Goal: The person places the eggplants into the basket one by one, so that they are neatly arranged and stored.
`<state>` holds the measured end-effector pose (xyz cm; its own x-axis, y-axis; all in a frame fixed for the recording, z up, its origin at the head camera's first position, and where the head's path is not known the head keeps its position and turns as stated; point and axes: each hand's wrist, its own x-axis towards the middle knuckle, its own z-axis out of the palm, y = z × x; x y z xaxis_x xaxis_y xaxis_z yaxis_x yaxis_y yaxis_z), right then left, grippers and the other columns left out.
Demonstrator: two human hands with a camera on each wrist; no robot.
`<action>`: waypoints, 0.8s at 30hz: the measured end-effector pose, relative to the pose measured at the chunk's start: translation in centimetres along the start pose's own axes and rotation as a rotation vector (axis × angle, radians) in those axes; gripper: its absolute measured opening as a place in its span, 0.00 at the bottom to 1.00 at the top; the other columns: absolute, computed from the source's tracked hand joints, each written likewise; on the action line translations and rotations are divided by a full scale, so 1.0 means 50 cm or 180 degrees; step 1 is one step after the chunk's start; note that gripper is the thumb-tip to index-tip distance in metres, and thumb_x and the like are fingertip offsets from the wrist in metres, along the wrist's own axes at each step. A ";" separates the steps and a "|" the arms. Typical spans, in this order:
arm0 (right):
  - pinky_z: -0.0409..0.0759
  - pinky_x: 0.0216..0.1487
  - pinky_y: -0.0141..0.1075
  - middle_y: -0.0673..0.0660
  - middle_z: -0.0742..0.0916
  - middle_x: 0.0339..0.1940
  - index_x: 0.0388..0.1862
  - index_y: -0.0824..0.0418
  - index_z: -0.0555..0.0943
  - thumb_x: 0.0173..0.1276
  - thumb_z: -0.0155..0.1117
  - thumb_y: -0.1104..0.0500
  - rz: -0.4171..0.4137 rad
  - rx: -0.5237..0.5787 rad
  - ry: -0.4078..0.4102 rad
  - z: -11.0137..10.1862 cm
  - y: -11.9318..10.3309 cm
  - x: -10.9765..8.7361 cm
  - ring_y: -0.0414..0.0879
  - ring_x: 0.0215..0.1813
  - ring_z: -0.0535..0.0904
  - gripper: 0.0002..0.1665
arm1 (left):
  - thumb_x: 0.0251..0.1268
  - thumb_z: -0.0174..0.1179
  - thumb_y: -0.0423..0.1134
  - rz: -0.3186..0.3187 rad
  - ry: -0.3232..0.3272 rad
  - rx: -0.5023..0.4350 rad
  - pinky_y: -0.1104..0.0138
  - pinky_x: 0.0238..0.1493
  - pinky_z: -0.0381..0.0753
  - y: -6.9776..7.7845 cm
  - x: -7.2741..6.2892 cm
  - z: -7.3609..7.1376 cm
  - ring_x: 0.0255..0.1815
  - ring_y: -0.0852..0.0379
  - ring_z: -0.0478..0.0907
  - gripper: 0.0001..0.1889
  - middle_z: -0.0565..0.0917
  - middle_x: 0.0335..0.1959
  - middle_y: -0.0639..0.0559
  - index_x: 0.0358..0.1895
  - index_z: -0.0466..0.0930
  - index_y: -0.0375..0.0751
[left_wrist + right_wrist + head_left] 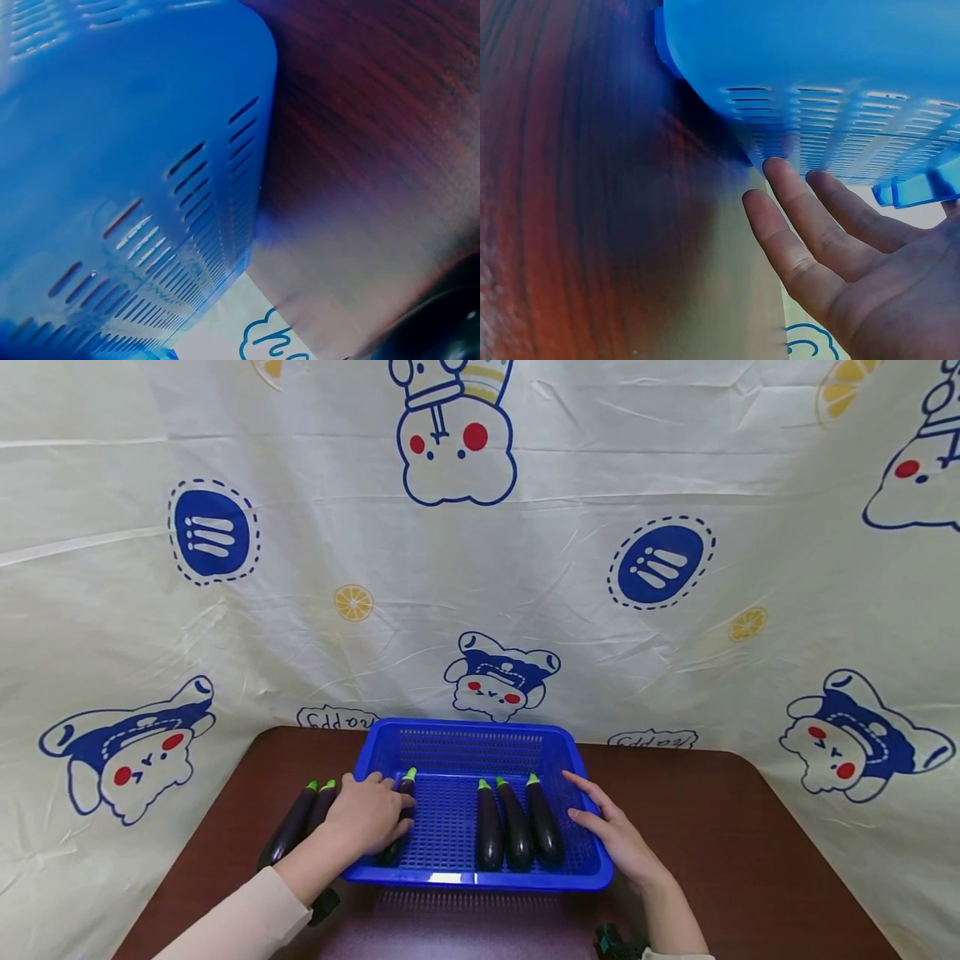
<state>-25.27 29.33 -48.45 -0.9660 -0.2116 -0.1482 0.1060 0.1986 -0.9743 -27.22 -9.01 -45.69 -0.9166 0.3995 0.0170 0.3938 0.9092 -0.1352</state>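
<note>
A blue plastic basket (450, 878) with slotted walls sits on the table. My left hand (367, 814) reaches over its left rim and holds a dark purple eggplant (407, 785) with a green tip, which lies along the inside of the left wall. The hand hides much of that eggplant. At the right rim is my right hand (622, 839), its thumb over the edge. In the right wrist view, three of its fingers (832, 244) stretch out along the basket's outer wall. Three more eggplants (517, 831) lie side by side in the basket's right half.
Two eggplants (288, 827) lie on the brown table (720, 843) left of the basket, partly behind my left hand and forearm. A pale printed sheet (525, 568) hangs behind the table's far edge.
</note>
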 end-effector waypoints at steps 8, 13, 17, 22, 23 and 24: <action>0.88 0.50 0.55 0.65 0.60 0.84 0.82 0.36 0.60 0.81 0.55 0.48 -0.0010 0.0010 -0.0004 0.001 0.001 -0.002 0.62 0.63 0.83 0.34 | 0.71 0.61 0.61 -0.0005 0.0074 -0.0117 0.40 0.50 0.77 0.001 -0.006 -0.004 0.54 0.47 0.80 0.19 0.87 0.52 0.48 0.57 0.87 0.60; 0.87 0.50 0.55 0.64 0.60 0.84 0.82 0.37 0.60 0.82 0.55 0.48 -0.0014 0.0005 -0.0019 0.003 0.001 -0.003 0.62 0.63 0.83 0.33 | 0.71 0.62 0.60 -0.0003 0.0096 -0.0148 0.40 0.50 0.77 -0.001 -0.006 -0.002 0.55 0.46 0.80 0.19 0.87 0.53 0.47 0.58 0.87 0.59; 0.87 0.51 0.55 0.64 0.59 0.84 0.82 0.36 0.60 0.82 0.55 0.49 -0.0011 -0.0022 -0.0006 0.003 0.000 -0.003 0.62 0.64 0.82 0.33 | 0.71 0.63 0.59 -0.0018 0.0153 -0.0205 0.39 0.50 0.77 -0.001 -0.005 0.000 0.55 0.46 0.81 0.19 0.86 0.54 0.46 0.58 0.86 0.58; 0.87 0.52 0.53 0.61 0.57 0.85 0.82 0.37 0.61 0.81 0.55 0.49 -0.0040 -0.0055 0.0006 0.003 0.000 -0.002 0.64 0.67 0.79 0.33 | 0.71 0.63 0.57 -0.0055 0.0199 -0.0331 0.38 0.52 0.77 0.000 -0.004 -0.004 0.58 0.45 0.81 0.19 0.85 0.58 0.46 0.60 0.85 0.56; 0.87 0.52 0.53 0.61 0.57 0.85 0.82 0.37 0.61 0.81 0.55 0.49 -0.0050 -0.0064 0.0008 0.003 0.000 -0.002 0.64 0.68 0.78 0.33 | 0.71 0.63 0.56 -0.0062 0.0199 -0.0374 0.37 0.52 0.77 0.000 -0.003 -0.005 0.59 0.45 0.81 0.20 0.85 0.59 0.46 0.61 0.85 0.56; 0.87 0.52 0.53 0.60 0.57 0.85 0.82 0.37 0.61 0.81 0.55 0.50 -0.0059 -0.0066 0.0010 0.003 0.000 -0.002 0.64 0.68 0.78 0.33 | 0.71 0.63 0.56 -0.0076 0.0193 -0.0415 0.36 0.53 0.76 0.000 -0.002 -0.005 0.61 0.44 0.81 0.21 0.84 0.60 0.46 0.62 0.84 0.56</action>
<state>-25.15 29.22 -48.46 -0.9686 -0.2123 -0.1297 0.0832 0.2146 -0.9732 -27.11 -9.03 -45.44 -0.9215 0.3803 0.0790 0.3812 0.9245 -0.0042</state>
